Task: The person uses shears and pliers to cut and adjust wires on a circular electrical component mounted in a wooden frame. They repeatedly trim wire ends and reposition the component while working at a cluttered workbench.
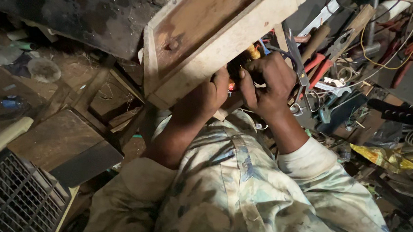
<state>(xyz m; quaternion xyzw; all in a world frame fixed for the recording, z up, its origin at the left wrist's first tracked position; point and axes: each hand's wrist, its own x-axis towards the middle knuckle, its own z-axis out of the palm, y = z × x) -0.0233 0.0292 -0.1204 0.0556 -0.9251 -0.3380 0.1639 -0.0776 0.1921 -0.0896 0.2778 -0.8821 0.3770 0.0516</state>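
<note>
Looking down from the head view, we grip the wooden drawer (221, 38) by its lower edge with our left hand (207, 96). Our right hand (266, 83), just beside it, closes around something small; what it is, we cannot tell. Scissors (298, 62) stand right of this grip.

Single head cam, looking steeply down over the wearer's own chest, close in. Both hands meet near frame centre: left hand (208, 97), right hand (266, 82). Wooden drawer (221, 38) sits just above them; tool clutter to their right.
</note>
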